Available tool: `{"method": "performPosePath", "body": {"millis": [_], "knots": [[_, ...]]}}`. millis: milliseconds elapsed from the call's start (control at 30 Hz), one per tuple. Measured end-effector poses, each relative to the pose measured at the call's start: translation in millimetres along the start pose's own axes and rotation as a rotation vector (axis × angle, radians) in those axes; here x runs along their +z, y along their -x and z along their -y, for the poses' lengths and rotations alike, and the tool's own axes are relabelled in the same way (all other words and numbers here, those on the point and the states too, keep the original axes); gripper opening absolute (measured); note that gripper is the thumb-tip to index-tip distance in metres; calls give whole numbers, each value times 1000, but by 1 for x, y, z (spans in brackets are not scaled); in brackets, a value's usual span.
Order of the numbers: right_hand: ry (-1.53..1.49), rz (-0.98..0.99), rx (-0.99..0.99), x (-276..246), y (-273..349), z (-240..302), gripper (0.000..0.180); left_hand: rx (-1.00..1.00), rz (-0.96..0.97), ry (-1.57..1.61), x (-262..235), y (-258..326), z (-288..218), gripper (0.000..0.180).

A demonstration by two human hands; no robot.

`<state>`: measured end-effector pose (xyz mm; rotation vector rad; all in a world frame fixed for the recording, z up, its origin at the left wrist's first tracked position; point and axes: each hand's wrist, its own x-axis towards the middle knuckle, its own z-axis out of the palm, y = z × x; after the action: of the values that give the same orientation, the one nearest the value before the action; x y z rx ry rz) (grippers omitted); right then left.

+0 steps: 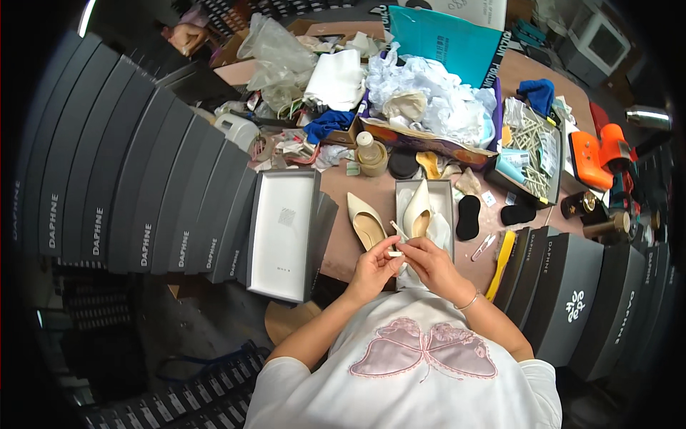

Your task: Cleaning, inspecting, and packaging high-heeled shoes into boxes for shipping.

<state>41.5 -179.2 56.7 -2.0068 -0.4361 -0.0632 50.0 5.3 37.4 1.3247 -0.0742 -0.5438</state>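
- Head view, landmark: the open grey shoebox [448, 194] on the pinkish tabletop [340, 256], in front of the person.
- Left hand [373, 274]: at the near left corner of the shoebox; fingers pinched together on a small white piece [395, 254].
- Right hand [433, 267]: over the near end of the shoebox, meeting the left; fingers drawn together close to the same piece. Contact partly hidden; cannot tell whether they clamp it. Wrist carries a thin bracelet [468, 300].
- A pale narrow strip [398, 229] projects above the hands, near the left edge of the shoebox; cannot tell whether it joins the small white piece.
- Cream pointed shoes, two: one shoe [357, 208] just left of the shoebox, the other shoe [417, 200] inside it, beside white tissue [441, 219]. Both toes point away from the person.
- Right of the shoebox: two black oval pads [468, 217], small snips [484, 247], a yellow strip [502, 263].
- Left of the shoebox, beyond the first shoe: a white-lined box [279, 247], open, next to a row of dark boxes [143, 171].
- Beyond the shoebox: a purple carton [429, 140] heaped with crumpled white wrapping [450, 100].
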Motion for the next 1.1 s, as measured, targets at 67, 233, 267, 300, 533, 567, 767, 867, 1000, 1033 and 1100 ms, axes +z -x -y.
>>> {"method": "performPosePath", "body": {"millis": [67,233,267,300,533,567,767,867,1000,1033,1100], "knots": [[209,-24,-9,8,7,-3,31,-4,-60,9,4,-1,13,40],[193,-96,163,17,12,14,32,156,-48,-234,2,-6,10,27],[128,-177,195,14,16,19,31,231,-25,-430,0,-4,-3,26],[54,-254,214,12,15,23,31,311,-16,-633,-3,-4,-10,24],[227,-204,202,25,10,33,12,515,45,-842,-8,-7,-2,19],[256,-214,185,28,10,31,10,512,38,-856,-9,-6,-2,18],[125,-298,167,38,15,30,6,540,29,-945,-8,-2,-2,20],[-48,-297,298,43,22,21,6,542,31,-909,-8,2,0,18],[-180,-307,365,49,26,19,6,544,30,-891,-7,3,3,15],[-75,-303,312,50,27,16,6,524,38,-922,-7,3,3,15],[49,-300,248,49,28,13,6,491,51,-979,-5,4,1,15]]}}
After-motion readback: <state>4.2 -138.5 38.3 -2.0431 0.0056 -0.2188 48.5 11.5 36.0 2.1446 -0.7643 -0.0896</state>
